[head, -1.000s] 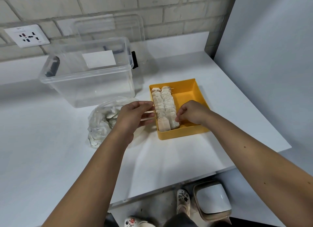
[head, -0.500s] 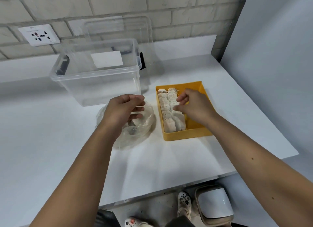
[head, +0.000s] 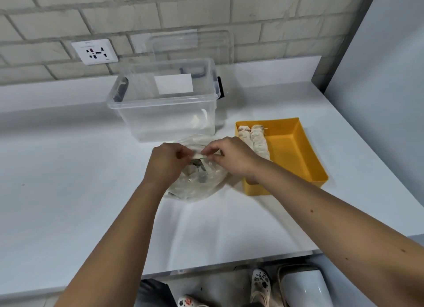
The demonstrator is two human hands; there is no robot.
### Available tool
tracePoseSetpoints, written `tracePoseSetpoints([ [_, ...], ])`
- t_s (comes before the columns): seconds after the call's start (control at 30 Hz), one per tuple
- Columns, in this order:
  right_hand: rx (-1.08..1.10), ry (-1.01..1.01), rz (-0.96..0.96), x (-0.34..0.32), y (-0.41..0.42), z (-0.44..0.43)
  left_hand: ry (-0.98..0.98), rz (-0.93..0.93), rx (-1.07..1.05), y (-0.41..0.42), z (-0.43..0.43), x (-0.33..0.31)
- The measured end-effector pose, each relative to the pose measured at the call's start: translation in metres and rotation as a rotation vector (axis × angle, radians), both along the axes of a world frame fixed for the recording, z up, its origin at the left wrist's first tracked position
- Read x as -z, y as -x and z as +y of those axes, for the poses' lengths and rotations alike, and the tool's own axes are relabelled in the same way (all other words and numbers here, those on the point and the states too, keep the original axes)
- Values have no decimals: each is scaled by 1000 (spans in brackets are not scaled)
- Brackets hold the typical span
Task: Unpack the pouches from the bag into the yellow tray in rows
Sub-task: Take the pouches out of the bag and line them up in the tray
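Observation:
A clear plastic bag (head: 202, 183) of pale pouches lies on the white table, left of the yellow tray (head: 296, 155). Two rows of pouches (head: 254, 138) run along the tray's left side; its right half is bare. My left hand (head: 167, 162) pinches the bag's open rim on the left. My right hand (head: 231, 156) pinches the rim from the right, fingertips almost meeting the left hand's. Several pouches show inside the bag's mouth between my hands. My right forearm hides the near ends of the rows.
A clear plastic storage box (head: 167, 105) stands just behind the bag, its lid (head: 192, 45) leaning on the brick wall. A wall socket (head: 95, 52) is at the back left. The table's front edge is near my elbows; a white bin (head: 305, 286) sits on the floor.
My right hand left the tray's pouch rows and crossed left to the bag's mouth. My left hand stayed at the bag and now pinches its rim. The camera view shifted.

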State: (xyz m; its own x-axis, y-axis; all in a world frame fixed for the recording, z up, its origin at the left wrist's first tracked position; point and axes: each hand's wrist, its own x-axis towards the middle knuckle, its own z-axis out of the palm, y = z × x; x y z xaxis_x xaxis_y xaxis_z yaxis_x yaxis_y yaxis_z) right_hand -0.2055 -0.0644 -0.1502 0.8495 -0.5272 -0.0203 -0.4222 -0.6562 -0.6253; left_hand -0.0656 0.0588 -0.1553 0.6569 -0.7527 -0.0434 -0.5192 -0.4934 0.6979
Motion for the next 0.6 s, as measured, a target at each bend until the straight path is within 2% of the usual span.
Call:
tracePoseSetpoints([
  [0.1, 70, -42, -53, 3, 5, -5, -141, -294, 84, 3, -9, 9],
  [0.23, 79, -57, -68, 8, 10, -8, -336, -441, 137, 7, -25, 15],
  [0.37, 78, -73, -63, 9, 12, -8, -393, -456, 101, 6, -33, 25],
  [0.53, 84, -106, -79, 8, 12, -10, -318, -483, 49, 2, -32, 27],
  [0.6, 91, -113, -95, 8, 13, -11, -295, -431, 54, 2, -27, 22],
])
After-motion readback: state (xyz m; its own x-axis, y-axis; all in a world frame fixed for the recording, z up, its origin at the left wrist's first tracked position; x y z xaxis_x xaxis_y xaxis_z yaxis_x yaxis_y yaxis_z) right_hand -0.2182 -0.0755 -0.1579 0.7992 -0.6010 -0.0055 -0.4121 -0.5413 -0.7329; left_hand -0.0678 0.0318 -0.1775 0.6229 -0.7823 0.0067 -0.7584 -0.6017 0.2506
